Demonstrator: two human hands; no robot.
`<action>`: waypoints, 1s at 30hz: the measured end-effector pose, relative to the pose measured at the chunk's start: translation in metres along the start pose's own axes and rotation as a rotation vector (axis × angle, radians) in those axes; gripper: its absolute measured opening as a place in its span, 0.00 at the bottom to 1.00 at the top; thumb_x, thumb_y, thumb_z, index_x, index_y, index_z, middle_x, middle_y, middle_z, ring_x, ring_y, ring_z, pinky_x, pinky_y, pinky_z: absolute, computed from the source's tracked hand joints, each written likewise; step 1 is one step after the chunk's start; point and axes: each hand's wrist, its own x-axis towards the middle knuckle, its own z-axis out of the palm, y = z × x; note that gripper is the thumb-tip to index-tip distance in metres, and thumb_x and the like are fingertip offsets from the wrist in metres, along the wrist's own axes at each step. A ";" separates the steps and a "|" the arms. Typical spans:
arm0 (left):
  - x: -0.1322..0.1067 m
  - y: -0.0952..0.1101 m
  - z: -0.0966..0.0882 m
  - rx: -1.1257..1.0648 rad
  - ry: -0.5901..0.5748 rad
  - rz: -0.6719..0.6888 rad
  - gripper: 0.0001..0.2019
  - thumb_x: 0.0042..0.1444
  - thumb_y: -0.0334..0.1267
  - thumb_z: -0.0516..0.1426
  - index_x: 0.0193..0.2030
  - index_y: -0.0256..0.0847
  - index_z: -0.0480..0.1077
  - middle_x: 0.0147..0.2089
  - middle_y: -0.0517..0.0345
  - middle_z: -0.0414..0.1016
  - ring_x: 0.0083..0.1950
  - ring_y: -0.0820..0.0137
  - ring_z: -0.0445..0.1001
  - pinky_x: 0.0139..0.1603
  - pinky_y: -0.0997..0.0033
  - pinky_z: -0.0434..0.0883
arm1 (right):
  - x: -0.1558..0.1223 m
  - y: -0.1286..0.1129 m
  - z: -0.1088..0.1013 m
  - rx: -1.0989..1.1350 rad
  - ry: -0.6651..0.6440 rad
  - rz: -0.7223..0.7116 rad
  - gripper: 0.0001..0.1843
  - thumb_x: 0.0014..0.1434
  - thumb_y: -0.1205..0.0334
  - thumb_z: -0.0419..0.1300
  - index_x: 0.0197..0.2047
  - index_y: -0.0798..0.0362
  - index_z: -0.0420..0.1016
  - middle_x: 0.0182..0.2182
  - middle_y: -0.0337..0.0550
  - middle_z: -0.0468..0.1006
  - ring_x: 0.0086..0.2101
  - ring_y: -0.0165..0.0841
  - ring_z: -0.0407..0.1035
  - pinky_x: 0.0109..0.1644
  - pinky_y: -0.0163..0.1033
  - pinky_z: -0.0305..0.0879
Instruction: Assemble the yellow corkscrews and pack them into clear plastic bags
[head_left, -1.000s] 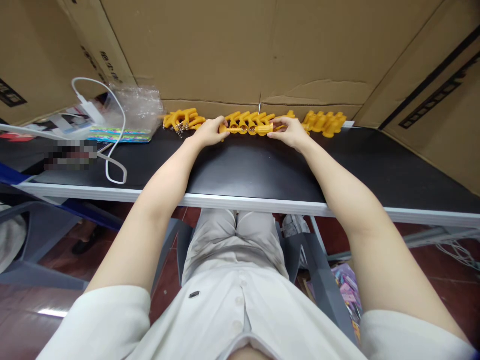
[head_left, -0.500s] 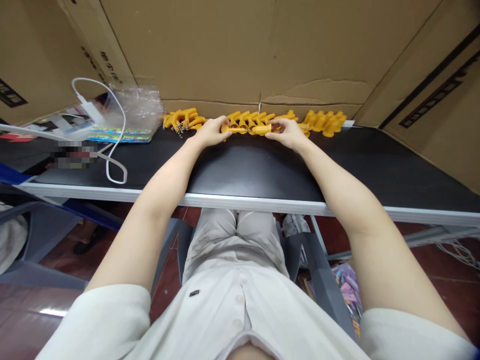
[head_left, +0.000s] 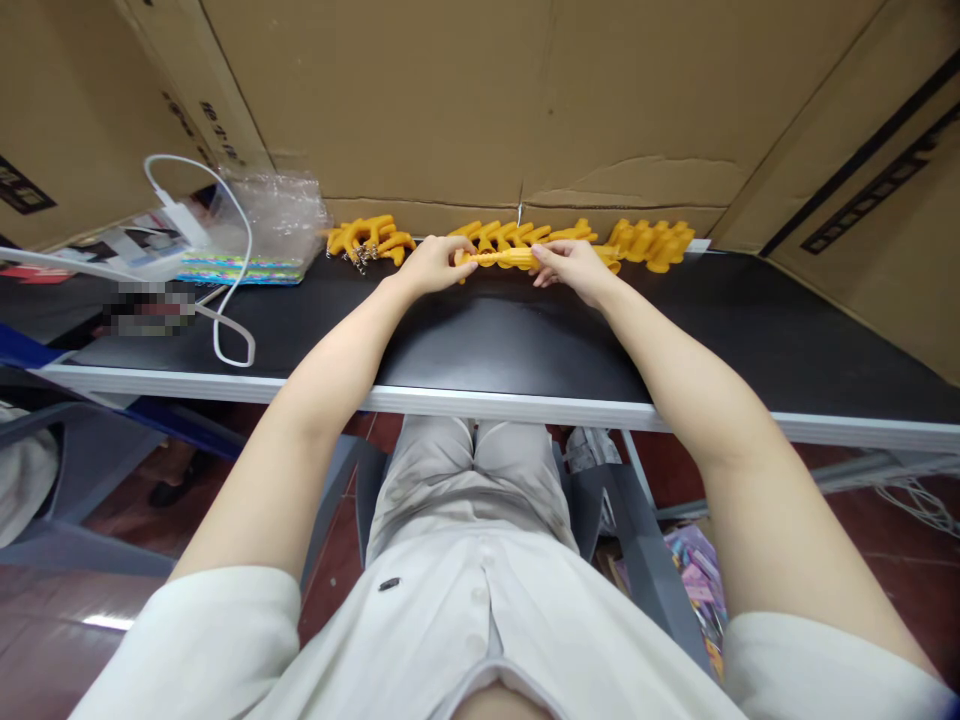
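My left hand [head_left: 430, 266] and my right hand [head_left: 571, 268] reach to the far side of a black table [head_left: 525, 340]. Between them they pinch one yellow plastic piece [head_left: 504, 259], each hand on one end of it. Right behind it a row of the same yellow forked pieces [head_left: 517, 235] lies along the cardboard wall. More of them sit in a cluster to the left [head_left: 367, 240] and in a cluster to the right [head_left: 651, 245].
Cardboard sheets [head_left: 480, 100] wall in the back and the right side of the table. At the left lie a clear plastic bag [head_left: 262, 225] over a colourful pack, a white charger with its looped cable [head_left: 221, 290], and papers. Grey chair parts show below.
Both hands have drawn slightly toward me, away from the row, and now hold a single yellow piece clear of the others. The row behind looks pushed closer to the wall.
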 end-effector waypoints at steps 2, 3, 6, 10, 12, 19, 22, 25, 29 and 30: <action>0.001 0.000 0.000 -0.007 0.008 0.000 0.15 0.66 0.41 0.62 0.55 0.40 0.82 0.39 0.55 0.78 0.48 0.60 0.78 0.64 0.62 0.72 | 0.001 0.000 0.001 -0.001 0.016 0.013 0.33 0.58 0.26 0.76 0.44 0.49 0.81 0.34 0.49 0.84 0.36 0.45 0.85 0.48 0.56 0.87; 0.001 -0.001 0.001 -0.012 0.012 -0.001 0.14 0.66 0.41 0.62 0.55 0.40 0.82 0.39 0.56 0.78 0.48 0.60 0.77 0.64 0.62 0.72 | 0.002 -0.001 0.001 -0.003 0.021 0.013 0.33 0.59 0.27 0.76 0.46 0.49 0.81 0.34 0.48 0.84 0.36 0.45 0.85 0.48 0.56 0.87; 0.003 -0.004 0.002 -0.031 0.026 -0.008 0.14 0.65 0.41 0.63 0.55 0.40 0.82 0.39 0.56 0.77 0.49 0.59 0.77 0.65 0.61 0.72 | 0.002 -0.001 -0.001 0.012 0.004 0.001 0.31 0.57 0.34 0.80 0.48 0.49 0.80 0.35 0.47 0.84 0.37 0.45 0.85 0.49 0.57 0.87; 0.003 -0.006 0.002 -0.038 0.032 -0.008 0.15 0.65 0.41 0.63 0.56 0.41 0.81 0.40 0.55 0.78 0.50 0.59 0.77 0.64 0.61 0.71 | -0.002 -0.004 -0.006 0.056 -0.057 0.017 0.32 0.51 0.42 0.86 0.47 0.49 0.79 0.36 0.47 0.85 0.36 0.44 0.85 0.51 0.59 0.87; 0.002 -0.005 0.001 -0.030 0.031 0.000 0.15 0.65 0.41 0.63 0.56 0.41 0.81 0.40 0.55 0.79 0.50 0.58 0.78 0.64 0.61 0.71 | -0.005 -0.007 -0.008 0.056 -0.080 0.030 0.33 0.51 0.36 0.84 0.44 0.49 0.78 0.34 0.48 0.85 0.34 0.44 0.84 0.51 0.59 0.87; -0.001 0.004 -0.001 -0.035 0.029 0.041 0.16 0.65 0.40 0.62 0.57 0.43 0.81 0.41 0.53 0.81 0.51 0.56 0.78 0.63 0.59 0.71 | -0.006 -0.010 -0.006 0.016 -0.041 0.131 0.48 0.54 0.10 0.64 0.44 0.51 0.82 0.25 0.51 0.81 0.34 0.52 0.85 0.46 0.60 0.87; 0.001 0.004 0.001 -0.039 0.031 0.051 0.16 0.65 0.40 0.62 0.57 0.42 0.81 0.41 0.53 0.81 0.50 0.57 0.78 0.63 0.59 0.71 | -0.005 -0.011 -0.004 -0.009 -0.041 0.206 0.52 0.56 0.08 0.58 0.45 0.53 0.84 0.25 0.53 0.81 0.33 0.52 0.86 0.45 0.58 0.87; 0.003 -0.001 0.004 -0.005 0.041 0.070 0.16 0.66 0.41 0.61 0.57 0.41 0.81 0.41 0.53 0.82 0.48 0.58 0.78 0.61 0.61 0.72 | -0.008 -0.021 -0.005 -0.014 -0.064 0.284 0.51 0.59 0.09 0.56 0.45 0.53 0.83 0.27 0.54 0.83 0.32 0.50 0.85 0.41 0.52 0.86; 0.007 -0.011 0.008 0.035 0.070 0.104 0.15 0.66 0.41 0.61 0.56 0.41 0.80 0.39 0.55 0.82 0.45 0.61 0.78 0.58 0.63 0.72 | -0.020 -0.041 -0.010 0.047 -0.129 0.356 0.37 0.69 0.24 0.64 0.49 0.54 0.79 0.33 0.53 0.87 0.30 0.41 0.85 0.35 0.41 0.82; 0.008 -0.012 0.009 0.047 0.072 0.104 0.15 0.66 0.41 0.61 0.56 0.41 0.80 0.39 0.55 0.82 0.44 0.61 0.78 0.57 0.63 0.73 | -0.023 -0.045 -0.011 0.080 -0.146 0.350 0.30 0.71 0.32 0.68 0.49 0.54 0.78 0.36 0.51 0.87 0.30 0.38 0.84 0.34 0.38 0.81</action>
